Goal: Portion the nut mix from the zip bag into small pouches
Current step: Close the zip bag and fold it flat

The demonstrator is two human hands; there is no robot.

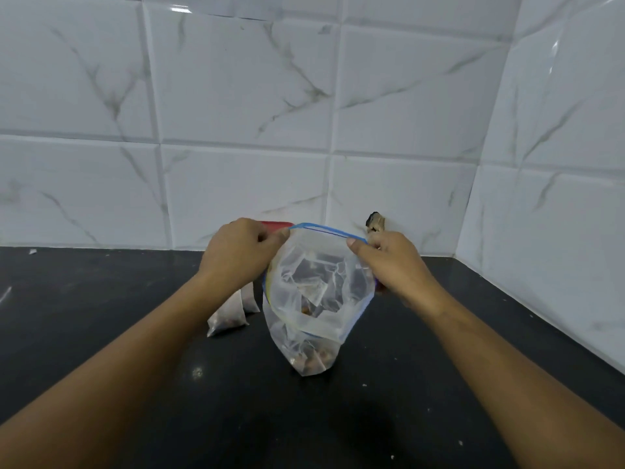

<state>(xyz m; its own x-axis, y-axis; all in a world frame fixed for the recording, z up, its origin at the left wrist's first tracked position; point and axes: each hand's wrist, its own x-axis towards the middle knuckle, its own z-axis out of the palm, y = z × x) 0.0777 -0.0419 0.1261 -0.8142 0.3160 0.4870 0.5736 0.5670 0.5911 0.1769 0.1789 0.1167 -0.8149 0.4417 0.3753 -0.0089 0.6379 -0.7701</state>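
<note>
Both hands pinch the zip bag rim: left hand fingers and right hand fingers curl closed on it. Filled pouches lie below the left fingers on the worktop.

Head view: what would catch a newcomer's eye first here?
The clear zip bag at centre, its blue rim pulled open by the left hand and right hand, each pinching one side. A few nuts sit in its bottom corner, and small pouches lie just left of it on the black counter.
</note>
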